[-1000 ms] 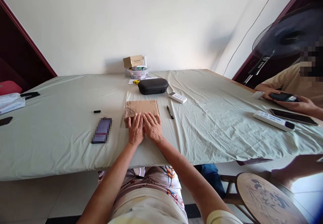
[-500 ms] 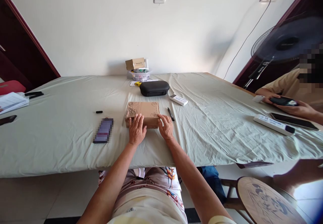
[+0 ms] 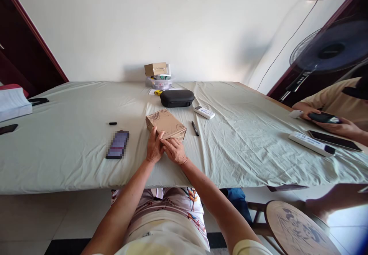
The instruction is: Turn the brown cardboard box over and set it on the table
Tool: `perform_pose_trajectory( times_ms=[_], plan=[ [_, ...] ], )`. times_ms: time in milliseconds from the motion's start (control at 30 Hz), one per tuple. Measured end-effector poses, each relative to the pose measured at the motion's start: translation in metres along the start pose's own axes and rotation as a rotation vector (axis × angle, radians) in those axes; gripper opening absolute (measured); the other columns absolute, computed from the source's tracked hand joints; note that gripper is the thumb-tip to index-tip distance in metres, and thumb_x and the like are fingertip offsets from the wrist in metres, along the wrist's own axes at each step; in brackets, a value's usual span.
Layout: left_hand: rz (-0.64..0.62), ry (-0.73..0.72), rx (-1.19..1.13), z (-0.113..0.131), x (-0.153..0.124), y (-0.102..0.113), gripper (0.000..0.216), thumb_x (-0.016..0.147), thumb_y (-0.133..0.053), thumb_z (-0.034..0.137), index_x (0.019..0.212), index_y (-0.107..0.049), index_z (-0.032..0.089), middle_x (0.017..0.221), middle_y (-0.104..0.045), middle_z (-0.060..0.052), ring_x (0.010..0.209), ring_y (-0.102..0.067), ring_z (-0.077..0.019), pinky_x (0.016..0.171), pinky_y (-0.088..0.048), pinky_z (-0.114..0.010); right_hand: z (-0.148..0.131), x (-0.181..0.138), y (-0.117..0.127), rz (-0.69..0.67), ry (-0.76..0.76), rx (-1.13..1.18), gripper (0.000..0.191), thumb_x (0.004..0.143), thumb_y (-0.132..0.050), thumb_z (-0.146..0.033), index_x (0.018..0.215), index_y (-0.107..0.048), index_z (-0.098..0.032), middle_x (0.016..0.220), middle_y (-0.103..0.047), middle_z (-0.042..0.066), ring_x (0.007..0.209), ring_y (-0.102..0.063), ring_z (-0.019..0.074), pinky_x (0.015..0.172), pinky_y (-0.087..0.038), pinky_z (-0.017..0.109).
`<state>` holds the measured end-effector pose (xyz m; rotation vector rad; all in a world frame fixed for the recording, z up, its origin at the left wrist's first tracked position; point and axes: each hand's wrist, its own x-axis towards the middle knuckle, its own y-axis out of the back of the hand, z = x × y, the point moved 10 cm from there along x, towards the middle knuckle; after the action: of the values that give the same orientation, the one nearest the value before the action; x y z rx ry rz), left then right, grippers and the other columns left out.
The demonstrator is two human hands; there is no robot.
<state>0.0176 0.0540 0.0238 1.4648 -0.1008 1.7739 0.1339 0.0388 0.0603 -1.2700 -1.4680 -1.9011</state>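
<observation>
A brown cardboard box [image 3: 167,123] with dark line drawings on it lies closed on the cloth, turned so that one corner points towards me. My left hand [image 3: 155,147] grips its near left side, thumb and fingers pressed against the cardboard. Close beside it, my right hand [image 3: 174,150] holds the front edge near the same corner, and the fingertips of both hands almost meet there. To the right of the box lies a black marker [image 3: 195,128] without its cap. The black cap [image 3: 113,123] sits apart at the left, beyond a phone [image 3: 117,144].
Behind the box are a black zip case [image 3: 177,98], a white handheld device [image 3: 204,112] and a plastic tub [image 3: 160,83] with a small carton on top. At right a co-worker's hands [image 3: 324,118] hold a dark object. A stool [image 3: 299,224] stands below the table edge.
The box has been turned clockwise, its front corner now towards me. My right hand has moved left from its right end to join my left hand at that corner.
</observation>
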Motion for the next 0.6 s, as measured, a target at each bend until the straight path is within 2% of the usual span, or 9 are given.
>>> perform_pose_trajectory(
  times_ms=[233, 400, 467, 600],
  plan=[
    [0.019, 0.031, -0.061, -0.004, 0.001, 0.000, 0.061, 0.104, -0.051, 0.058, 0.154, -0.050, 0.022, 0.172, -0.030, -0.021, 0.161, -0.032, -0.0372, 0.123, -0.042, -0.052, 0.016, -0.004, -0.006, -0.083, -0.074, -0.035, 0.037, 0.110, -0.047, -0.033, 0.134, -0.073, -0.024, 0.097, -0.074, 0.009, 0.091, -0.067, 0.0207, 0.085, -0.052, 0.035],
    [-0.008, 0.066, -0.030, -0.004, 0.002, -0.001, 0.057, 0.105, -0.054, 0.053, 0.150, -0.052, 0.020, 0.171, -0.031, -0.025, 0.161, -0.031, -0.0372, 0.122, -0.043, -0.055, 0.026, -0.006, -0.002, -0.043, -0.141, -0.010, 0.038, 0.109, -0.047, -0.032, 0.136, -0.072, -0.022, 0.099, -0.076, 0.010, 0.088, -0.068, 0.0212, 0.082, -0.053, 0.036],
    [-0.018, 0.100, -0.023, -0.006, 0.003, 0.000, 0.054, 0.105, -0.054, 0.049, 0.150, -0.053, 0.019, 0.171, -0.033, -0.024, 0.161, -0.033, -0.0361, 0.123, -0.043, -0.056, 0.041, -0.009, 0.006, -0.003, -0.235, 0.003, 0.038, 0.110, -0.045, -0.033, 0.133, -0.073, -0.021, 0.098, -0.076, 0.010, 0.087, -0.069, 0.0216, 0.081, -0.055, 0.036],
    [0.000, 0.140, -0.034, -0.009, 0.005, 0.006, 0.051, 0.105, -0.056, 0.046, 0.149, -0.054, 0.019, 0.170, -0.035, -0.023, 0.159, -0.037, -0.0349, 0.125, -0.041, -0.055, 0.086, -0.025, 0.031, 0.151, -0.527, 0.025, 0.042, 0.110, -0.042, -0.040, 0.125, -0.076, -0.021, 0.095, -0.074, 0.010, 0.087, -0.070, 0.0218, 0.084, -0.059, 0.037]
  ],
)
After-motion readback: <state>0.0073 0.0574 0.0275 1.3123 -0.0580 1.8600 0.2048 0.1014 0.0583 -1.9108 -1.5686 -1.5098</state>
